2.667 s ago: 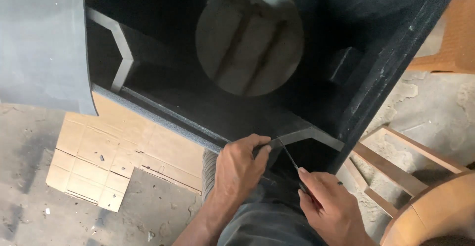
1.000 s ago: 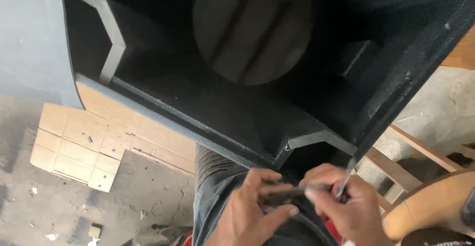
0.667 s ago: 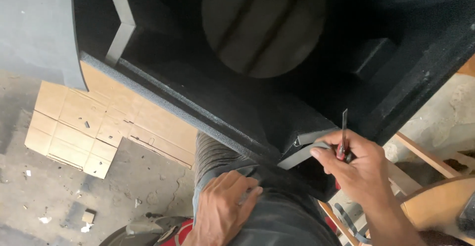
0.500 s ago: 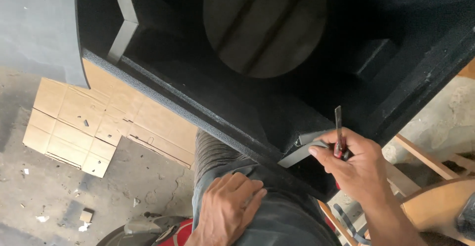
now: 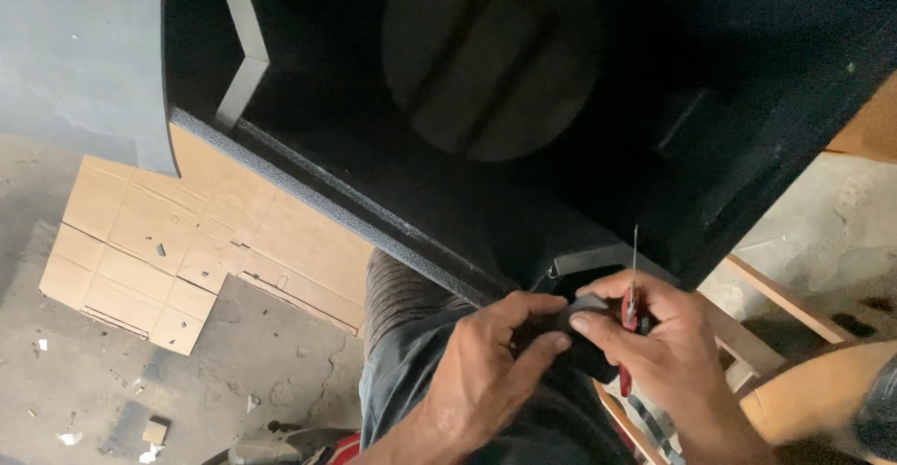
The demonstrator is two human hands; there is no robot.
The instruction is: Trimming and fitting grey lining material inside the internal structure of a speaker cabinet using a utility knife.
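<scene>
A big black box (image 5: 392,222) with a round hole (image 5: 491,58) in its inner panel fills the upper view. At its near lower corner my left hand (image 5: 491,372) pinches a small dark piece of material (image 5: 584,311) against the box edge. My right hand (image 5: 654,334) touches the same piece with its fingertips and holds a red-handled cutter (image 5: 631,311) whose thin blade points up. A grey trim strip (image 5: 593,261) runs just above my hands. My lap in dark trousers (image 5: 411,372) lies below.
Flattened cardboard (image 5: 187,231) lies on the concrete floor at the left. A grey panel (image 5: 79,54) stands at the upper left. Wooden slats (image 5: 766,283) and a rounded wooden part (image 5: 813,400) sit at the lower right, close to my right arm.
My left hand has risen from my lap to the box corner and now pinches the dark piece. My right hand has dropped slightly to meet it, cutter still upright.
</scene>
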